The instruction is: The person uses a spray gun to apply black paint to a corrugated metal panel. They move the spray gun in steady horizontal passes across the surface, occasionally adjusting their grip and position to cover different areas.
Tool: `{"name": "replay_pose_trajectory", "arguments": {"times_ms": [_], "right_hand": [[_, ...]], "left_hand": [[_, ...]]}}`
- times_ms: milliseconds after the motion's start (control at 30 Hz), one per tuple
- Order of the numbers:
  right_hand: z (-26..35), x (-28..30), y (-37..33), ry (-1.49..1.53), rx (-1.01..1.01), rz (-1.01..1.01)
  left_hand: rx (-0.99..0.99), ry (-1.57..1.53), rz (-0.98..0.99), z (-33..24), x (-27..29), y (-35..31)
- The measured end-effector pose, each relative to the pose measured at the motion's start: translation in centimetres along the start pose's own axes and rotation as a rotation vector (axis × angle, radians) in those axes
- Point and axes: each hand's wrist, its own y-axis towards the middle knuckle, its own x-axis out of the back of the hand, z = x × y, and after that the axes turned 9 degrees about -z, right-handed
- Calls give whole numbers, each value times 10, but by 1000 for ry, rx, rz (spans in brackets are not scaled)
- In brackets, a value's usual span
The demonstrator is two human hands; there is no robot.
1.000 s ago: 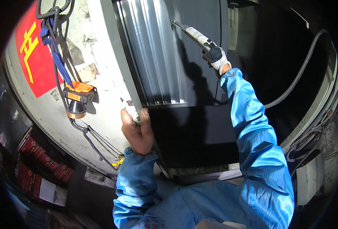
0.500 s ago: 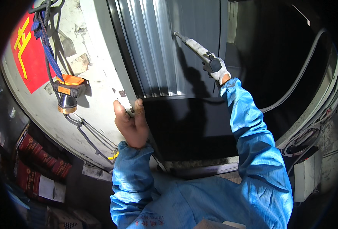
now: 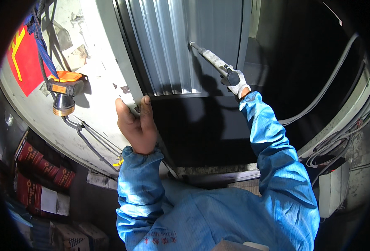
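Note:
My left hand (image 3: 137,123) is bare and grips the edge of a grey door frame (image 3: 122,71) beside a dark door panel (image 3: 201,129), fingers curled round the edge. My right hand (image 3: 236,82), in a white and black glove, holds a long thin tool (image 3: 208,56) whose tip touches the ribbed grey upper part of the door (image 3: 172,46). Both arms wear blue sleeves.
An orange and black device (image 3: 64,90) hangs on blue cords (image 3: 40,46) against the pale wall, with grey cables (image 3: 88,138) below it. A red sign (image 3: 24,62) is on the wall at left. Red boxes (image 3: 42,167) lie low left. Grey cables (image 3: 331,88) run at right.
The view has swung, so the door and wall device sit slightly lower and to the left. My left hand has slid along the frame edge. My right hand keeps the tool on the ribbed panel.

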Motion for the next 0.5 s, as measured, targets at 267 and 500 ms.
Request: {"name": "replay_pose_trajectory", "arguments": {"times_ms": [267,500], "right_hand": [[-21,-19,-17,-95,93,58],[-31,-29,-36,-195,153,85]], "left_hand": [[-10,-21,-24,1,-1,-1],[91,-57,-5,-1,3,-5]]}}
